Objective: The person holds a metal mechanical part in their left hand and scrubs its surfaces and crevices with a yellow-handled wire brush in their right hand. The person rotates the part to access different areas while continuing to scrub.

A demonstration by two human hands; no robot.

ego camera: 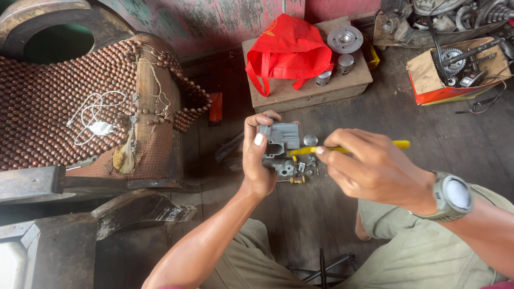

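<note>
My left hand [258,155] grips a small grey metal engine part [281,140], a cast block with openings, held up in front of me. My right hand [369,168], with a grey watch on its wrist, holds a thin yellow-handled tool [399,144] whose tip reaches the side of the grey part. Under the hands, on the dark wooden floor, lie several small metal bits, among them a round silver cap [310,140] and a small brass piece [297,180].
A wooden crate [300,93] ahead carries a red cloth bag [286,51], a round metal disc [345,39] and metal cylinders. An orange-sided box [455,80] of gears and parts sits at right. A bead-covered wooden chair [64,101] with a white cable is at left.
</note>
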